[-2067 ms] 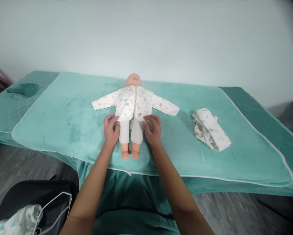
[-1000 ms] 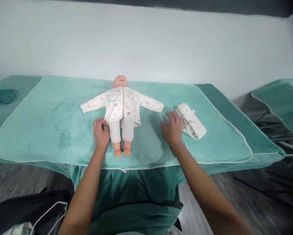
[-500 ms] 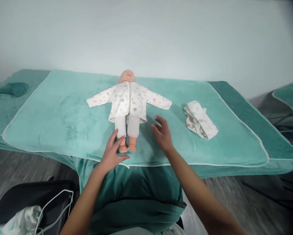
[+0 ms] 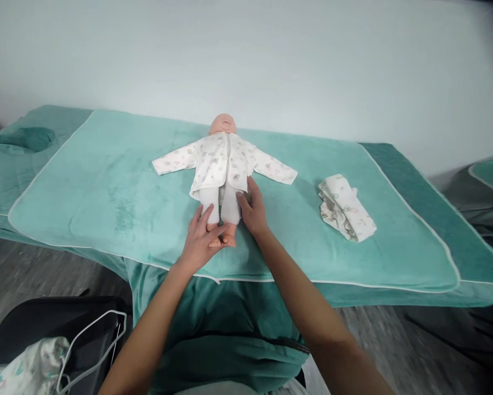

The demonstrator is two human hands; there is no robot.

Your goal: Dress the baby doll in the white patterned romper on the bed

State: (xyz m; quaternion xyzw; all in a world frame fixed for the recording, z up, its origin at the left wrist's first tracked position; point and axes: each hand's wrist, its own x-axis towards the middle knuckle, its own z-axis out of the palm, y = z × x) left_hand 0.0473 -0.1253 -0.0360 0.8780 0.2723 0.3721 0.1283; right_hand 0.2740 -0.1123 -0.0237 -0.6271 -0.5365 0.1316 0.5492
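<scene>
A baby doll lies on its back on the bed, its sleeves spread out sideways. It wears a white printed baby jacket, unfastened low at the front, and white leg coverings. Its feet are bare. My left hand is around the lower legs and ankles, with fingers over them. At the other leg, my right hand has its thumb on the upper leg and its fingers by the jacket hem. The undersides of both grips are hidden.
A folded printed baby cloth lies to the right on the green bed cover. Behind the bed rises a white wall. At lower left, a black chair holds a printed cloth and a white hanger-like loop.
Both hands have closed in on the doll's legs, the right one moving left from beside the doll. The view has shifted slightly. The folded cloth stays put.
</scene>
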